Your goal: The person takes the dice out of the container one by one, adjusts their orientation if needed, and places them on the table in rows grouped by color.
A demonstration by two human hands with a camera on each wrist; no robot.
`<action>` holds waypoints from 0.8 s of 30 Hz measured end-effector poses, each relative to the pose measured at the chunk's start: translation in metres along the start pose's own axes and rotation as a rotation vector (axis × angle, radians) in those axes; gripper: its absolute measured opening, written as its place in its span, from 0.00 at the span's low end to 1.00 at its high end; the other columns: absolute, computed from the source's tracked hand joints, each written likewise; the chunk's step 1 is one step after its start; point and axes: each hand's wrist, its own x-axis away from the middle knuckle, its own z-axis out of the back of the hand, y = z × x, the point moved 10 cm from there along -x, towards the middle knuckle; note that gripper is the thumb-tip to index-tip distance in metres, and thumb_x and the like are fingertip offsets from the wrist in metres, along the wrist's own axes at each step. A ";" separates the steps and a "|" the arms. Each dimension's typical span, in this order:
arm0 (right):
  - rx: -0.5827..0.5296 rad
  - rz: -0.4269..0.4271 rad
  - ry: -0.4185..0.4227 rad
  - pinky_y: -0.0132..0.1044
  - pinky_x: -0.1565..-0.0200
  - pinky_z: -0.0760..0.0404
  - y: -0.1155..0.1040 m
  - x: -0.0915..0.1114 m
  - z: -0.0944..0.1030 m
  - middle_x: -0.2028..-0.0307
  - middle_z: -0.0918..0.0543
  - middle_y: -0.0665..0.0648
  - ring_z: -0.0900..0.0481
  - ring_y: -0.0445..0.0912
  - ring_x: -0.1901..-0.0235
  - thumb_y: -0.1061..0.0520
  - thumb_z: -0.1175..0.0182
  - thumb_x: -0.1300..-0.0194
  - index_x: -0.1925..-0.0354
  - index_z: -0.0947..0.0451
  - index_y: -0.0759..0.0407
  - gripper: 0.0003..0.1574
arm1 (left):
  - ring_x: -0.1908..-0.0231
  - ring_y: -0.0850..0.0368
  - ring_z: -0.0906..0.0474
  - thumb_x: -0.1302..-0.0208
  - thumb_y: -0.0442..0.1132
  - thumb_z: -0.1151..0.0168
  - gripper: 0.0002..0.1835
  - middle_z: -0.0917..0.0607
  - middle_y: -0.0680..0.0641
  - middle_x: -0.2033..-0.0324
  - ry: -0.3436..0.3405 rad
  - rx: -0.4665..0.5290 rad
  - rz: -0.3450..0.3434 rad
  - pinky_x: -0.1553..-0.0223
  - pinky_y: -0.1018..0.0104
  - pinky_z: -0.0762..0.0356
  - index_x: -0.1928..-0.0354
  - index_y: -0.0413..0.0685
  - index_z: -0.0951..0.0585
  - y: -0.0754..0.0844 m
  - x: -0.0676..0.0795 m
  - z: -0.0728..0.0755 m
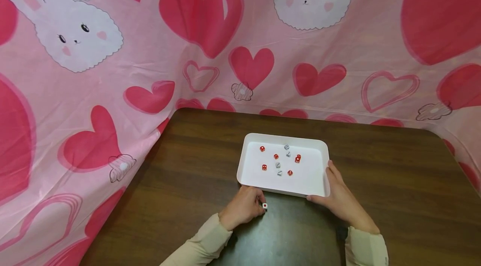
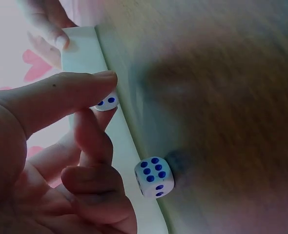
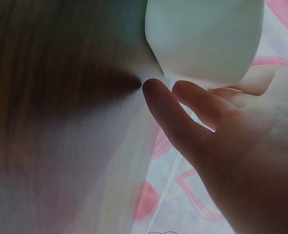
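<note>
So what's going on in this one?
A person's left hand pinches a white die by the near side of a white tray; a second white die shows close to that hand. The right hand is at the tray's right end. Red dice and pale dice lie scattered inside the tray.

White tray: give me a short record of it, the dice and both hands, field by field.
Tray: white, on a brown table
Inside tray: red dice, pale dice
Left hand: pinches a white die outside the tray, at its near side
Second white die: near that hand; contact unclear
Right hand: at the tray's right near corner
Backdrop: pink with hearts
</note>
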 end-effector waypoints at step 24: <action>-0.001 -0.015 -0.010 0.70 0.40 0.40 0.001 -0.001 0.000 0.27 0.61 0.73 0.50 0.72 0.32 0.39 0.26 0.54 0.26 0.57 0.68 0.74 | 0.81 0.70 0.35 0.53 0.33 0.28 0.04 0.25 0.59 0.83 -0.020 -0.033 0.022 0.75 0.77 0.35 0.76 0.48 0.16 -0.009 -0.001 -0.005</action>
